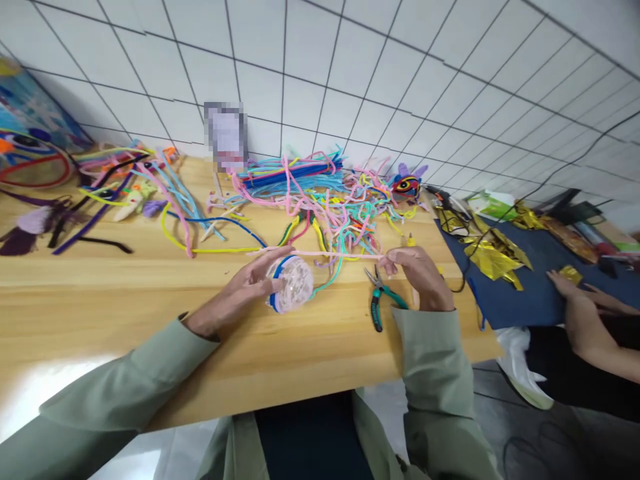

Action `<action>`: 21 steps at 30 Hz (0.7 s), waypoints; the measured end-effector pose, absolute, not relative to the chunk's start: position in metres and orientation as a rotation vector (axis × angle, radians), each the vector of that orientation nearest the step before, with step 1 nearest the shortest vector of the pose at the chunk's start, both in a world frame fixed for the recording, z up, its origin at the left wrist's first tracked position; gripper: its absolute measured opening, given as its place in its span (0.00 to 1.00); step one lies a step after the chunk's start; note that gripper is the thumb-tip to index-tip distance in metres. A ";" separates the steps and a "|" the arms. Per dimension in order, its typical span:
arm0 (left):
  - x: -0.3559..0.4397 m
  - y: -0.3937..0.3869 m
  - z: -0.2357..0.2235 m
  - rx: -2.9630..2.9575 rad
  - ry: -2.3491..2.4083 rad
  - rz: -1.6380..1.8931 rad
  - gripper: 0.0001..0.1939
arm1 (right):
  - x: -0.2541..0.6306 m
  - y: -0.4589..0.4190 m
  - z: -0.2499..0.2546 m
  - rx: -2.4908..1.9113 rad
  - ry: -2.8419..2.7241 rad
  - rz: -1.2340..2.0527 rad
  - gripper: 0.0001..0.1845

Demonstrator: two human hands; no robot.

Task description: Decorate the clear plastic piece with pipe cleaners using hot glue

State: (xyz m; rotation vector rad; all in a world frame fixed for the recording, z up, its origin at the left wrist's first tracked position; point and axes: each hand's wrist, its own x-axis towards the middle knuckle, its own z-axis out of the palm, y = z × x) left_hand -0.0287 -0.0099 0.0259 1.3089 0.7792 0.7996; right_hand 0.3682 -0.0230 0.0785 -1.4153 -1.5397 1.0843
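My left hand [253, 283] is closed round the edge of a round, pale pinkish-white piece [296, 285] with a blue rim; what it is made of is not clear. A pale pink pipe cleaner [345, 255] runs nearly straight from behind my left fingers to my right hand [417, 270], which pinches its right end. Just below my right hand lie green-and-black pliers [379, 300], jaws toward the hand. A turquoise pipe cleaner [335, 277] curves down to the right side of the round piece.
A heap of coloured pipe cleaners [295, 179] lies along the wall. Left are loose strips and a purple tassel [33, 227]. A small colourful mask-like figure [406, 187] sits at the back. On the dark mat [515, 300], gold foil [493, 257] lies near another person's hands [575, 290].
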 end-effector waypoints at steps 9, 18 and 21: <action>-0.027 -0.013 0.027 1.220 0.775 0.760 0.41 | 0.365 -0.025 0.075 -1.182 -1.466 1.227 0.30; -0.032 -0.011 0.031 1.455 0.723 0.754 0.39 | 0.359 -0.019 0.074 -1.327 -1.437 0.941 0.27; -0.030 -0.019 0.040 1.567 0.674 0.715 0.39 | 0.350 -0.027 0.091 -1.502 -1.379 0.509 0.18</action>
